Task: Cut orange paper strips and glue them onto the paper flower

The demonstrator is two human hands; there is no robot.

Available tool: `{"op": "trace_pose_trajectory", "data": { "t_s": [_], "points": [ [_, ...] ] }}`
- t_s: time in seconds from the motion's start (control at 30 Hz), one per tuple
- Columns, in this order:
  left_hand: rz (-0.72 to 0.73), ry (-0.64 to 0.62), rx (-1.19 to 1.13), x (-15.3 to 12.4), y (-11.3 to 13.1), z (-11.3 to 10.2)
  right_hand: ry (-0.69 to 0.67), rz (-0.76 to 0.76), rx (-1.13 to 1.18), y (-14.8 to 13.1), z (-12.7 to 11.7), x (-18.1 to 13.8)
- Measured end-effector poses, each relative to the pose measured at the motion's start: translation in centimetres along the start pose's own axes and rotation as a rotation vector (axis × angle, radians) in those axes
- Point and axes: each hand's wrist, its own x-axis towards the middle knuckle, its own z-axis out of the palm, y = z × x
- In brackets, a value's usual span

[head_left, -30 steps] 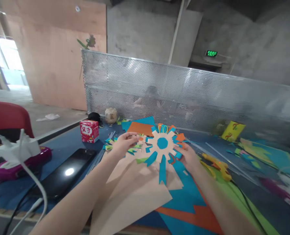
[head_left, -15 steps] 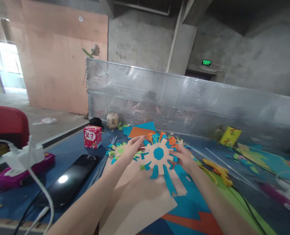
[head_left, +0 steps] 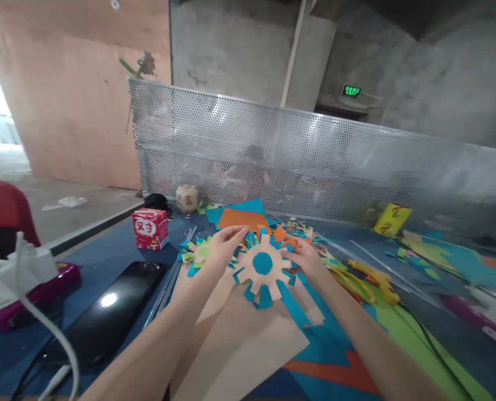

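A layered paper flower [head_left: 273,260] with a blue round centre, cream petals and blue and orange ones behind is held up between my hands. My right hand [head_left: 306,257] pinches a petal at its right side. The fingers of my left hand [head_left: 226,245] are pressed together at its upper left petals; exactly what lies between the fingertips is hard to see. Behind my left hand lies a second paper flower [head_left: 198,253] with a light green centre, partly covered. Below is a large cream paper sheet [head_left: 235,345], with blue paper [head_left: 331,328] beside it.
On the left are a black phone [head_left: 110,306], a pink box [head_left: 150,229] and a power strip [head_left: 64,278]. Right of my hands lie a yellow glue gun [head_left: 375,278], yellow-handled scissors [head_left: 356,284] and green paper [head_left: 415,345]. A perforated metal screen [head_left: 239,133] stands behind.
The paper flower has turned slightly and tilted in my hands, its centre shifting a little left. The camera view has moved slightly down and to the right.
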Motion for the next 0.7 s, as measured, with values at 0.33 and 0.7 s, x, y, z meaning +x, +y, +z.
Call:
{"op": "trace_pose_trajectory", "data": {
  "t_s": [0.33,0.7],
  "points": [
    [0.023,0.076,-0.22,0.7,-1.0,-1.2,0.106,-0.141,0.027,0.6,-2.1,0.5],
    [-0.085,0.139,-0.049,0.6,-1.2,-1.3,0.236,-0.213,0.227,1.7,-5.1,2.1]
  ]
}}
